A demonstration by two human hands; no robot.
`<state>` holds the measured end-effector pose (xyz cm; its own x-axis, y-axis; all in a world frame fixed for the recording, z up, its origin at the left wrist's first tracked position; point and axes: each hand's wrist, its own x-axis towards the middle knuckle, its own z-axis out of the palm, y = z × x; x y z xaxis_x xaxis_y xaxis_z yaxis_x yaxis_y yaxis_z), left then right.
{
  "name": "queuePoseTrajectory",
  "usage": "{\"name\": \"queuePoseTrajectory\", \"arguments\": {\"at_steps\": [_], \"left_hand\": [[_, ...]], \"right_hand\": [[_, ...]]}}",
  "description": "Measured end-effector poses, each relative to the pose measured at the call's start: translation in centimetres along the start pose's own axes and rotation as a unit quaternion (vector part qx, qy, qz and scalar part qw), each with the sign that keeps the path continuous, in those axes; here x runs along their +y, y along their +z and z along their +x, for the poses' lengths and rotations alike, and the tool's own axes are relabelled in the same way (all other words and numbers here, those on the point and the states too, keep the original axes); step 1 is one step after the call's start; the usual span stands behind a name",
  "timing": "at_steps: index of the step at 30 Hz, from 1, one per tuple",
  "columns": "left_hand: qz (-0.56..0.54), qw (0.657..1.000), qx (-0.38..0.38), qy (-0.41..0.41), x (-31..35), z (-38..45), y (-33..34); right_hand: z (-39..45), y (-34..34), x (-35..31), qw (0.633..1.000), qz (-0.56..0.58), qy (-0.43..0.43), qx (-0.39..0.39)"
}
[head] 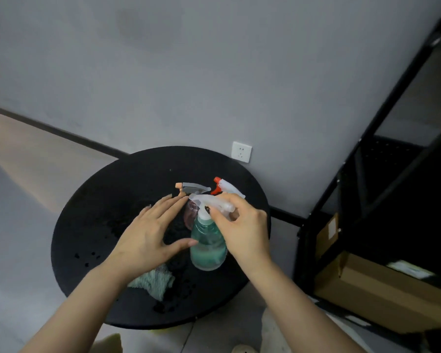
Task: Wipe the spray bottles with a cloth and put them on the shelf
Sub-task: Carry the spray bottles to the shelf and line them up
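I see the round black bench standing against a grey wall, and both hands are over it. My right hand grips the white trigger head of the green spray bottle, fingers curled round the top and neck; the bottle stands upright near the middle of the bench, slightly to the right. My left hand is spread, fingers straight and apart, palm down, just left of that bottle; the thumb tip reaches toward the bottle's side, and I cannot tell whether it touches.

Behind the green bottle stands a pink bottle with a grey and peach trigger head, mostly hidden by the green one and by my left fingers. To its right is a third bottle with a white head and red nozzle; only its top shows above my right hand.

The pale green cloth lies crumpled on the near part of the bench, below my left wrist, and neither hand touches it. Dark spots are scattered over the bench top around the cloth.

At the right stands a black metal shelf, well apart from the bottles, with cardboard boxes on its lower level. A white wall socket sits just behind the bench.
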<state>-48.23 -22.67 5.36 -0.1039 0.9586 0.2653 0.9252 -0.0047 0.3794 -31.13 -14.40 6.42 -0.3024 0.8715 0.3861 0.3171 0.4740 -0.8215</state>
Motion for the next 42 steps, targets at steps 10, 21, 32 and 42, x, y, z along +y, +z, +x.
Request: {"name": "queuePoseTrajectory", "arguments": {"at_steps": [10, 21, 32, 42], "left_hand": [[-0.031, 0.987, -0.016, 0.154, 13.1, 4.7, -1.1], [-0.031, 0.966, -0.044, 0.252, 25.5, 8.7, 1.7], [-0.034, 0.952, -0.066, 0.297, 33.6, 11.9, 6.5], [-0.054, 0.952, -0.095, 0.286, 35.3, 14.4, 11.1]], "right_hand": [[-1.4, -14.4, -1.4, 0.994, -0.013, 0.018, 0.109], [-3.0, -28.8, 1.1, 0.978, -0.073, 0.061, 0.185], [-0.1, -36.5, 6.7, 0.96, -0.113, 0.085, 0.242], [7.7, -36.8, 12.1, 0.947, -0.128, 0.133, 0.264]]}}
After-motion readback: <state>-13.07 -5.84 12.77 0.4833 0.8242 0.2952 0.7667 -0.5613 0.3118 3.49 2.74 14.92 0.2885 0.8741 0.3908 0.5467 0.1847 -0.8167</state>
